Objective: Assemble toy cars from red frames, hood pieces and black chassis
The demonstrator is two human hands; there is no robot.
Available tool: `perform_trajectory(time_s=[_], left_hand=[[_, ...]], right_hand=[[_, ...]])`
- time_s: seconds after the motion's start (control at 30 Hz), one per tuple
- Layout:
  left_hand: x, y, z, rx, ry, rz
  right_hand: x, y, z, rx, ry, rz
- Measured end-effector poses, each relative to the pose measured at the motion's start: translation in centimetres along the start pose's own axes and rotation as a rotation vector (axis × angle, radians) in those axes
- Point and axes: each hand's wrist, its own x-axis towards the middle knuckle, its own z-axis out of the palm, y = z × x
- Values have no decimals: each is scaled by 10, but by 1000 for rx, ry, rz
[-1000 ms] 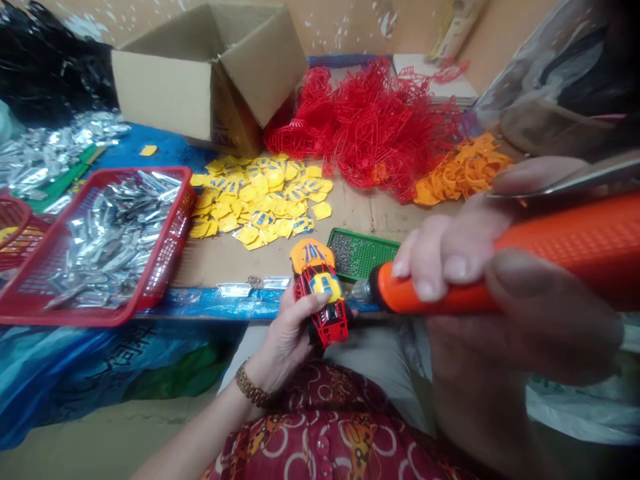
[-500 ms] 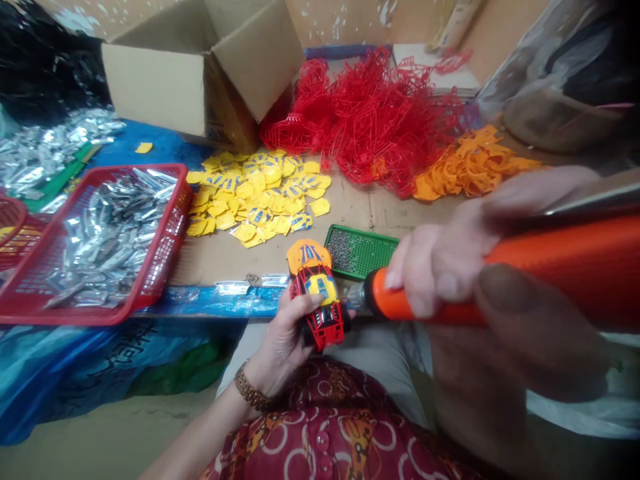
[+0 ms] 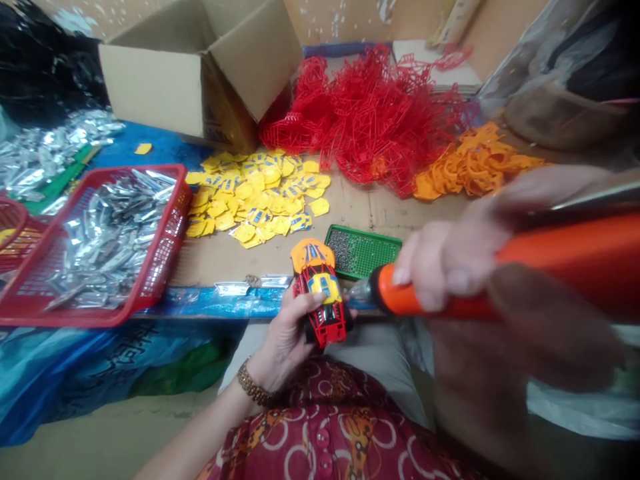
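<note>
In the head view, the left hand (image 3: 289, 321) clasps the toy car (image 3: 327, 285) near the green tray (image 3: 380, 253); the right hand (image 3: 470, 237) grips the orange driver (image 3: 590, 253), right of it. Bracing the car and keeping the driver straight should work best.

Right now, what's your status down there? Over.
Left hand gripping toy car. Right hand around orange tool, tip beside car; contact unclear. No visible obstruction between.

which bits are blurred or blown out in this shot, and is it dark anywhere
Head view: the right hand and the orange tool it grips look smeared; the toy car in the left hand reads clearer. Same view: bright glare on the silvery pieces in the red basket; upper right corner very dark.
</note>
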Motion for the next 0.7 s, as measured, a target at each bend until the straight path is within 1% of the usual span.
perform_trajectory(time_s=[0.07, 0.13, 0.2, 0.3, 0.4, 0.47, 0.57, 0.7], left_hand=[[-1, 2, 0, 12, -35, -18], [-2, 4, -1, 32, -69, -25], [-3, 7, -3, 43, -81, -27], [-3, 11, -8, 45, -83, -55], [-2, 13, -13, 59, -102, -66], [-1, 14, -15, 72, -98, -66], [1, 15, -16, 80, -86, -75], [5, 14, -11, 56, -60, -90]], right_hand=[[7, -3, -6, 183, 34, 0], [15, -1, -17, 269, 64, -21], [23, 8, -30, 242, 82, -85], [36, 28, -51, 210, 110, -176], [47, 49, -65, 203, 141, -191], [50, 60, -68, 190, 155, -181], [51, 74, -65, 122, 172, -139], [50, 87, -61, 47, 147, -85]])
